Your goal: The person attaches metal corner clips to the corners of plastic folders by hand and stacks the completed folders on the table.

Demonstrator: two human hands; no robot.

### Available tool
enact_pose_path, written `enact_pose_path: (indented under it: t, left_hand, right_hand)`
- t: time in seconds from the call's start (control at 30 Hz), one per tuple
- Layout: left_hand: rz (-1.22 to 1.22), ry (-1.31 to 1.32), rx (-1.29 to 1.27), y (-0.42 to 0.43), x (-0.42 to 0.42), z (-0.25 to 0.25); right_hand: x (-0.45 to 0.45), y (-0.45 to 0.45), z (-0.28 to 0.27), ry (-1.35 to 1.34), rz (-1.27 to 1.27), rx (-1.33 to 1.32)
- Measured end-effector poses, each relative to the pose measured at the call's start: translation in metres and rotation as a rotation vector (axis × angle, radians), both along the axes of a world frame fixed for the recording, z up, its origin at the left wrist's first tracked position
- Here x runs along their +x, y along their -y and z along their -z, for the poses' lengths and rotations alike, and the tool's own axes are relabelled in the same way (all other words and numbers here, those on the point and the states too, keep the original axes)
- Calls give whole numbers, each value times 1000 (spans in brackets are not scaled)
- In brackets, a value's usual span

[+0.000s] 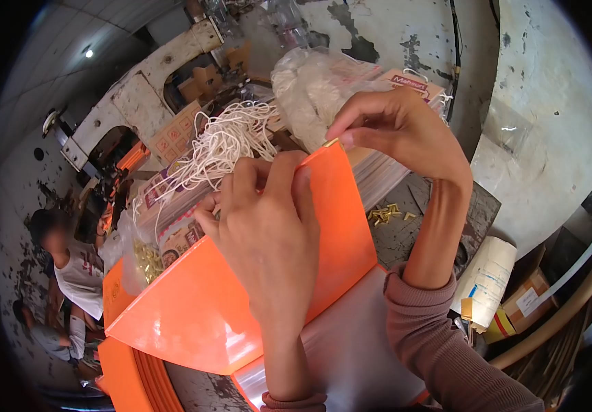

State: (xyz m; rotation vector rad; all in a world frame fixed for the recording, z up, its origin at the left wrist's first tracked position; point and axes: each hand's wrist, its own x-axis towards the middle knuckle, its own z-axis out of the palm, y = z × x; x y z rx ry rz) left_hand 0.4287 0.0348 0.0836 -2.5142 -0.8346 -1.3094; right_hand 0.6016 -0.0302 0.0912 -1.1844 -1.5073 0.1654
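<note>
An orange glossy folder (200,302) stands opened out in front of me, its transparent inner sheet (351,343) showing below. My left hand (265,220) is closed over the folder's upper edge, with its fingertips partly hidden behind the cover. At the top corner my right hand (392,123) pinches by a small gold metal piece (330,143) that sits on the corner's edge. The fingertips touch or nearly touch it. Loose gold metal pieces (384,214) lie on the worn table behind the folder, and more gold pieces (146,264) fill a clear bag on the left.
A heap of white cord (231,141) lies on stacked printed sheets, beside a clear plastic bag (313,86). Orange folders (134,374) are stacked at lower left. Two people (73,271) are at the far left. A large machine (131,99) stands behind; a white roll (485,281) stands right.
</note>
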Motion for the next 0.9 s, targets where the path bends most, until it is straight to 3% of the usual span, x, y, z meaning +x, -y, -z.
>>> enact_pose_path:
  t: [0.1,0.17,0.3,0.4,0.47,0.7,0.77,0.9]
  left_hand:
    - [26,22,26,0,1,1]
    - [74,44,-122,0,2,-1]
    - [95,29,-51,-4,8,1]
    - [88,-28,-24,-5,11,2]
    - [55,-44,27,-8,12,4]
    - [65,-37,85,-11,12,4]
    - [72,-59,20,-7,12,3]
    - [28,-84,20,-5,13,3]
  right_hand:
    - [3,-2,4,48,29,30]
    - [6,-3,7,-37,-43,-15]
    - [9,1,12,-105,-57,-29]
    - [14,3,15,-60,-71,-53]
    - [11,10,9,83,-3,-216]
    - [1,16,2,133,25,-219]
    - [3,17,2,277,101,-215]
    - [6,16,7,206,108,-207]
